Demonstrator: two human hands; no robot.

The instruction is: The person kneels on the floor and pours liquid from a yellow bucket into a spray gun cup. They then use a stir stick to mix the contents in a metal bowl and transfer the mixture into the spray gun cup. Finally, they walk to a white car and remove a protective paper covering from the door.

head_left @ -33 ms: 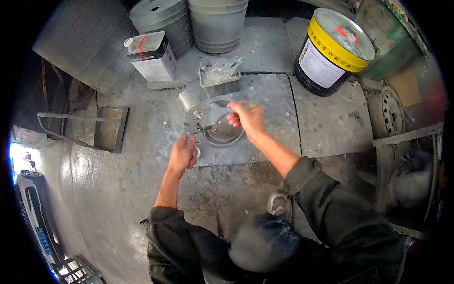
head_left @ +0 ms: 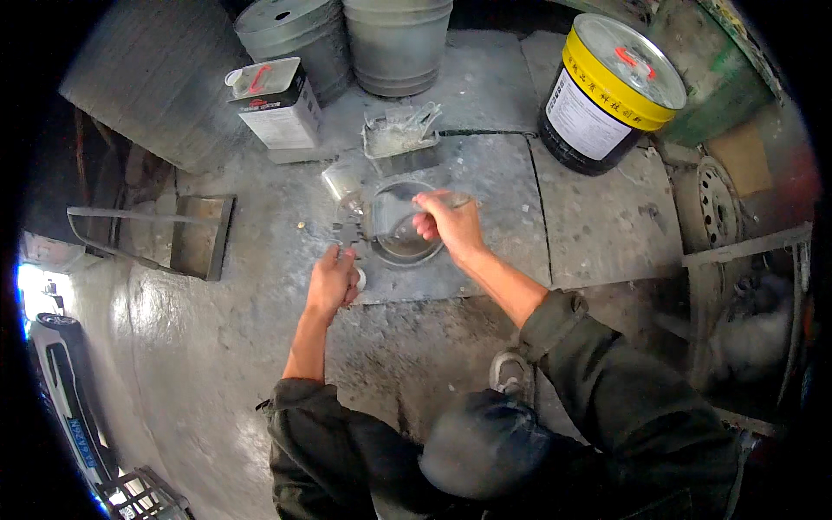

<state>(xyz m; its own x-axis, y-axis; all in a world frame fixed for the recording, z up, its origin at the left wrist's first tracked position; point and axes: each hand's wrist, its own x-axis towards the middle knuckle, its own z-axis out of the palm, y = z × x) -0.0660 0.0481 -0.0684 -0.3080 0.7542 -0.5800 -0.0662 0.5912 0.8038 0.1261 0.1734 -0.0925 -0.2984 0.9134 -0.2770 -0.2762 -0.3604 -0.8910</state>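
My left hand (head_left: 331, 282) is closed on a dark, flat metal part (head_left: 349, 232) with a notched edge, held beside a round shallow pan (head_left: 400, 260). Over that pan my right hand (head_left: 451, 227) is closed on what looks like a flat paintbrush (head_left: 394, 211); its pale, wide end points left toward the metal part. Dark liquid seems to lie in the pan. A clear plastic bottle (head_left: 341, 182) lies tilted just behind the metal part. Next to my left fingers a small white round thing (head_left: 360, 279) shows partly.
Behind the pan stands a tray (head_left: 403, 160) heaped with pale pieces. A rectangular can (head_left: 282, 117) and grey drums (head_left: 397, 43) stand farther back. A black-and-yellow drum (head_left: 607, 100) is at the right. A metal frame (head_left: 204, 234) lies left; my shoe (head_left: 510, 373) is near.
My right hand has shifted very slightly left and down with the brush. The metal part in my left hand sits slightly farther left.
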